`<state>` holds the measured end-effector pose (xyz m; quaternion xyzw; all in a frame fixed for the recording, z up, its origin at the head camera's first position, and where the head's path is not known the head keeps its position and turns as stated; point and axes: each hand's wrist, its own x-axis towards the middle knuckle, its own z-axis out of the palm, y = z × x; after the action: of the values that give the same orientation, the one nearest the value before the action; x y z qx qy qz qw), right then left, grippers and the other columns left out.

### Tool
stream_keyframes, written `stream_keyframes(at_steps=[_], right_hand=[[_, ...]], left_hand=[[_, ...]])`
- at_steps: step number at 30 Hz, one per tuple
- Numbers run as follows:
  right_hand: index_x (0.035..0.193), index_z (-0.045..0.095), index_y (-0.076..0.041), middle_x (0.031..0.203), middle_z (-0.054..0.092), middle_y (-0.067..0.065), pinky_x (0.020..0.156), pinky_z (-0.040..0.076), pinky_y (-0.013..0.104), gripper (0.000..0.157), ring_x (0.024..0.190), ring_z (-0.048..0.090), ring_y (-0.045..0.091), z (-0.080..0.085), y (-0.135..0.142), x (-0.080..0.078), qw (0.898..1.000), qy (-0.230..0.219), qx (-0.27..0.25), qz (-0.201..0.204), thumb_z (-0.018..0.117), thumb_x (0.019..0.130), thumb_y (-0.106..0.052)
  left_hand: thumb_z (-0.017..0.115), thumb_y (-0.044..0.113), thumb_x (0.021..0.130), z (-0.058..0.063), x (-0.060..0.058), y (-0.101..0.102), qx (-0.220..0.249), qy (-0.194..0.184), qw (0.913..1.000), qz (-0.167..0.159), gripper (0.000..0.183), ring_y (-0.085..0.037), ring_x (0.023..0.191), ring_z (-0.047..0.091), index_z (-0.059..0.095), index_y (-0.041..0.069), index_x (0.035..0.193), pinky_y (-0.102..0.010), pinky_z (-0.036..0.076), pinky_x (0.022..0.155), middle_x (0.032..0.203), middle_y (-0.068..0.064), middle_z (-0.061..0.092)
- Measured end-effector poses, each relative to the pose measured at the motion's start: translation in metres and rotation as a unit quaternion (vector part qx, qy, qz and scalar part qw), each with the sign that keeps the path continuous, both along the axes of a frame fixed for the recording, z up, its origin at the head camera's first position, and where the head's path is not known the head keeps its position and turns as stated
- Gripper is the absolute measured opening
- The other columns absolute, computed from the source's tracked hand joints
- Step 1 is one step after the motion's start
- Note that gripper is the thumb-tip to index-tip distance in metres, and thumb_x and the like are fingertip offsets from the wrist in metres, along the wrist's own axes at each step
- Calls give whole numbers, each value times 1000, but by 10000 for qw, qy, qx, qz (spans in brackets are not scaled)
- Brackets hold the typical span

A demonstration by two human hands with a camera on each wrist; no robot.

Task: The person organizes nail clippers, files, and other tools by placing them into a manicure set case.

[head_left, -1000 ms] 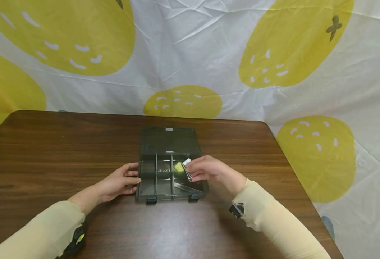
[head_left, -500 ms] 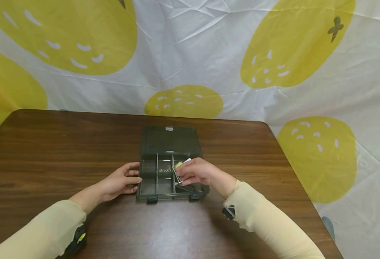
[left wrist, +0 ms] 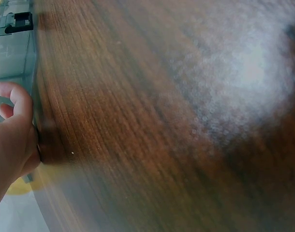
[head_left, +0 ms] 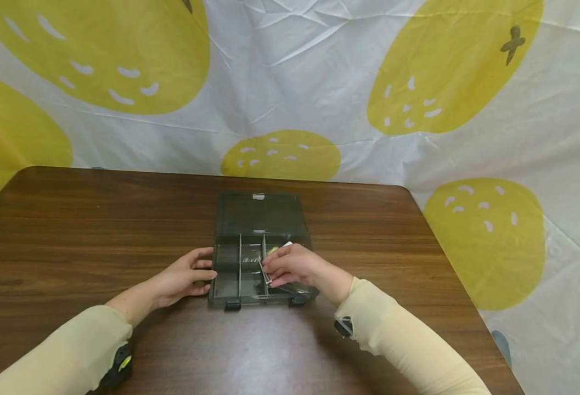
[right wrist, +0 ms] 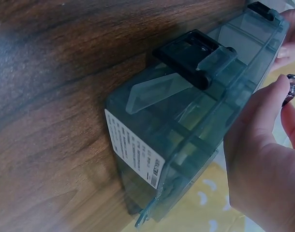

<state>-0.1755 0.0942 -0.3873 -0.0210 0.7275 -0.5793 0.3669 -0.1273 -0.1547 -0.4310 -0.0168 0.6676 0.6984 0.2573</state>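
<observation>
A dark see-through compartment box (head_left: 226, 282) stands on the table with its lid (head_left: 260, 214) laid back. My left hand (head_left: 183, 278) rests at the box's left side, fingers touching the outer wall and thumb on the rim; the left wrist view shows this thumb (left wrist: 22, 104) bent over the edge. My right hand (head_left: 294, 265) pinches a silver nail clipper (head_left: 266, 272) above the divider between the middle and right compartments. In the right wrist view, the clipper's end (right wrist: 291, 89) pokes out between thumb and finger. Beneath that hand, a yellow item (head_left: 272, 250) and a white-ended item (head_left: 287, 244) are partly hidden.
Two black latches, one being the left latch (head_left: 232, 304), line the box's front edge. A clear strip (right wrist: 157, 92) lies inside the right part. Behind the brown wooden table (head_left: 122, 219) hangs a white and yellow patterned cloth (head_left: 290, 99).
My right hand has moved left with the nail clipper, from the right compartment to the divider by the middle one. The left hand has stayed in place.
</observation>
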Motion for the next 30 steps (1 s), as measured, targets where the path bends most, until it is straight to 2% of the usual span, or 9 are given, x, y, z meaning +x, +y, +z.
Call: stream_keyframes(at_steps=[3,11,23,27,30], right_hand=[[106,56,13,65,58,1,59,55,21,23,58,57,9,0,-1,0,10000,-54,-29,-19,53,85,6],[118,50,18,71,61,2,60,55,22,34,60,60,10,2,-1,-1,9998,-154,-76,51,52,87,5],[113,53,14,75,61,4,64,56,24,29,65,60,12,7,13,-5,9998,-98,-150,-90,52,88,0],[112,53,15,76,61,4,66,56,25,27,66,60,12,9,21,-8,9998,-3,-178,-133,51,90,-2],[115,51,17,76,61,4,66,56,26,31,66,61,12,13,27,-10,9995,161,-129,-238,51,91,-3]], left_hand=[[52,5,93,0,0,0,1,1,10000,2,71,-12,91,48,6,0,148,-22,50,72,138,-25,20],[52,5,93,0,0,0,24,-15,10000,-7,72,-12,91,49,5,0,148,-22,50,72,138,-25,20],[51,7,94,0,-1,1,-45,19,10000,-70,70,-11,91,50,7,-1,148,-22,50,74,138,-26,22],[50,15,95,1,-1,-4,-233,235,9994,-75,67,-11,95,49,11,-2,147,-23,50,76,134,-24,32],[47,22,97,7,-2,-11,-572,575,9967,-15,64,-19,105,49,14,-2,147,-24,50,79,134,-26,37]])
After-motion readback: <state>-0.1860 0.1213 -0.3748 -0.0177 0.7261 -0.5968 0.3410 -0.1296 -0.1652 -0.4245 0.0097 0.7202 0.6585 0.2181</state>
